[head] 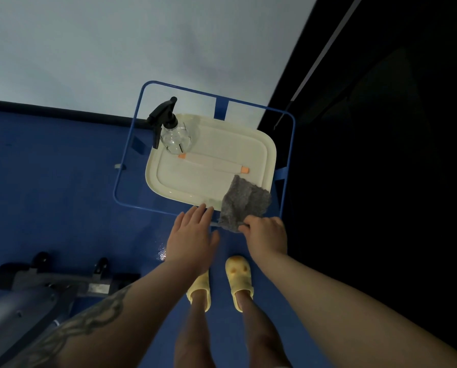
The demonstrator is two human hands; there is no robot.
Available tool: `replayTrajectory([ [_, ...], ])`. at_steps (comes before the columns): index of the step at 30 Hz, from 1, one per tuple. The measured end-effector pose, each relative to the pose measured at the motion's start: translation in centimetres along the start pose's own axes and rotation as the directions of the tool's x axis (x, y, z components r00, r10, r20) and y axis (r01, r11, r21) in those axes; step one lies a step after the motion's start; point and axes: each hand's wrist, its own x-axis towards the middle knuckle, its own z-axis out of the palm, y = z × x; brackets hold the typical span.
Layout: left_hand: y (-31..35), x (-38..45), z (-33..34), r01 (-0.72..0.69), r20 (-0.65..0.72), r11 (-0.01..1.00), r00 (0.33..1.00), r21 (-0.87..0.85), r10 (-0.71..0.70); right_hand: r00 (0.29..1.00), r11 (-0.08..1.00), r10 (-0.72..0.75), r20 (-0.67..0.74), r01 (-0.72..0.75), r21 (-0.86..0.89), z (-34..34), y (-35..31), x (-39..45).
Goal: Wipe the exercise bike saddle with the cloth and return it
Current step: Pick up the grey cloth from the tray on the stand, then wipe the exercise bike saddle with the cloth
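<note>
A grey cloth (242, 201) hangs over the near right corner of a cream tray (211, 168), partly on the tray and partly past its edge. My right hand (266, 236) is shut on the cloth's near end. My left hand (191, 239) is open, palm down, its fingertips at the tray's near edge, holding nothing. The exercise bike's saddle is not in view; only the bike's grey base and frame (36, 288) show at the lower left.
The tray sits on a blue metal-framed stand (128, 166) against a pale wall. A clear spray bottle (170, 131) with a black trigger stands at the tray's far left. Blue floor lies below; my feet in yellow slippers (238, 274) stand near the stand. Dark area at the right.
</note>
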Motion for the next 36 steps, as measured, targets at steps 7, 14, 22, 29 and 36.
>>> replayTrajectory([
  [7,0.1,-0.5,-1.3,0.031,-0.029,0.999,0.999,-0.016,-0.032,0.995,0.998,-0.041,-0.089,0.046,0.048,-2.3,-0.3,-0.6],
  [14,0.1,-2.4,-6.5,0.081,-0.095,0.995,0.992,-0.056,-0.086,0.964,0.986,-0.151,-0.221,0.161,0.03,-7.3,-1.9,-3.1],
  [22,-0.3,-8.9,-15.2,0.168,-0.316,0.97,0.923,-0.175,-0.217,0.802,0.867,-0.445,-0.398,0.497,0.034,-16.3,-8.5,-6.2],
  [29,-2.9,-17.7,-20.9,0.296,-0.549,0.929,0.749,-0.223,-0.371,0.504,0.637,-0.664,-0.553,0.768,-0.064,-20.5,-16.0,-10.2],
  [36,-5.6,-29.9,-19.0,0.473,-0.632,0.748,0.414,-0.465,-0.655,0.312,0.316,-0.813,-0.492,0.945,0.077,-18.1,-24.2,-16.8],
])
